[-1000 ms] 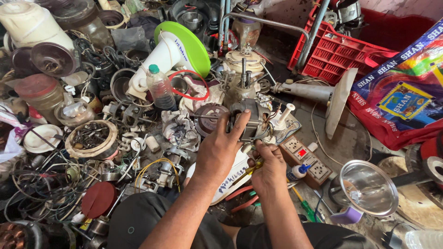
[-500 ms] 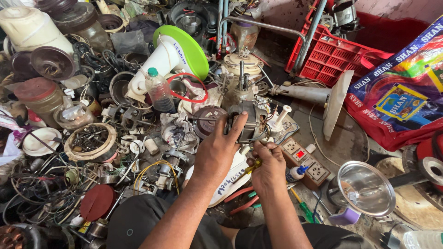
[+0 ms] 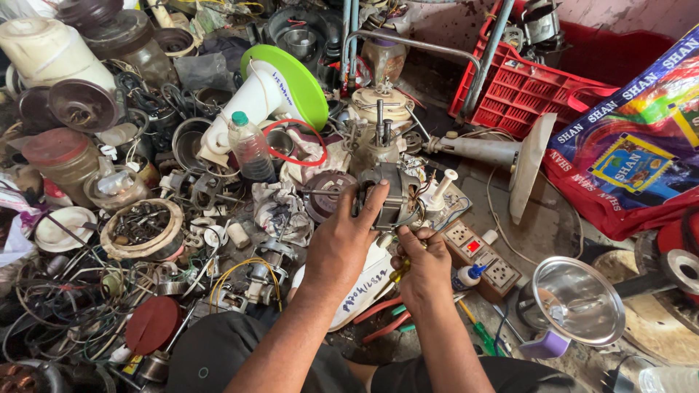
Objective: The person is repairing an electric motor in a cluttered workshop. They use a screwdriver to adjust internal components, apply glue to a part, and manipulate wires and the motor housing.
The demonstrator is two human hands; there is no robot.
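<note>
Grey metal motor gripped from the side by left hand, above a white plate amid floor clutter. Right hand closed around a yellow-handled screwdriver, tip at the motor's underside, just beside a power strip.

I see the motor in the middle, and my left hand lies on its left side. My right hand is just below it. The power strip lies right of my hands, the plastic bottle stands behind them to the left, and the crate is behind, to the right.
</note>
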